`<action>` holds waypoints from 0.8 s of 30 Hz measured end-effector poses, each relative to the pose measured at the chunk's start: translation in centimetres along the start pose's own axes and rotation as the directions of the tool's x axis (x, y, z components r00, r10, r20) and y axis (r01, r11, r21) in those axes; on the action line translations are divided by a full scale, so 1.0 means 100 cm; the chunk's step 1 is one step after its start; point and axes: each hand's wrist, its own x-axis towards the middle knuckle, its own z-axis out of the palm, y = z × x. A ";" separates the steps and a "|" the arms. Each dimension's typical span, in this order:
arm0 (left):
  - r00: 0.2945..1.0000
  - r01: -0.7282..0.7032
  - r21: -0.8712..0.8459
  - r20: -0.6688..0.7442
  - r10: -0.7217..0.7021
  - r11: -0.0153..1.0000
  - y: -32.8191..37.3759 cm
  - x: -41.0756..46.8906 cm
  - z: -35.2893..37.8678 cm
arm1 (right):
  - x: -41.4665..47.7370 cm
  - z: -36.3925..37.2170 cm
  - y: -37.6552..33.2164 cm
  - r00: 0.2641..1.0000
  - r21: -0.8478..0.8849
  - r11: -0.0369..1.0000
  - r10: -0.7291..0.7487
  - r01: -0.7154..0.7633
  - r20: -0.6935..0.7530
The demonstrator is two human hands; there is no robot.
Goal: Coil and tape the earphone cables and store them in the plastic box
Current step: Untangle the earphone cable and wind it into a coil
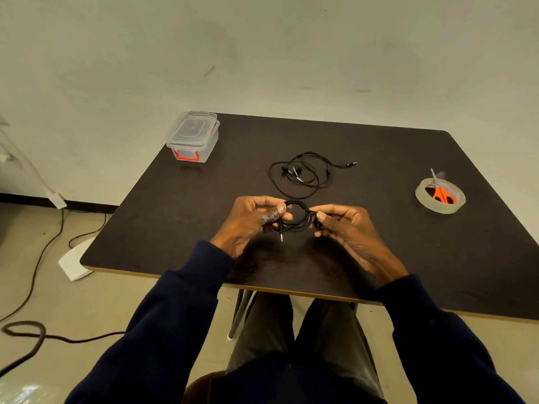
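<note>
Coiled earphone cable (297, 217) pinched btwn your left hand (250, 220) & right hand (347, 228), fingers closed on it above table (379, 258).

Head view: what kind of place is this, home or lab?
Probably a bare workroom or recording setup, not a lived-in home: a plain dark brown table against a blank off-white wall, loose black power cables trailing over the floor, and a white stand base beside the table.

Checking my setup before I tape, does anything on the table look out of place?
Only the scissors: they sit inside the tape roll, blades poking over its rim. Everything else looks orderly.
</note>
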 end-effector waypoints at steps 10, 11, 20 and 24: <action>0.974 -0.082 0.515 -0.141 0.180 0.853 -0.033 0.011 0.016 | 0.004 0.004 0.014 0.979 -0.695 0.719 -0.134 -0.010 -0.154; 0.963 -0.097 0.582 -0.151 0.224 0.808 -0.037 0.010 0.017 | 0.003 0.006 0.018 0.970 -0.712 0.702 -0.174 0.002 -0.169; 0.951 -0.121 0.675 -0.131 0.279 0.728 -0.039 0.009 0.004 | 0.000 0.014 0.035 0.936 -0.769 0.638 -0.289 0.031 -0.202; 0.939 -0.200 0.652 -0.086 0.334 0.731 -0.049 0.004 -0.010 | -0.003 0.012 0.037 0.933 -0.771 0.634 -0.311 0.063 -0.179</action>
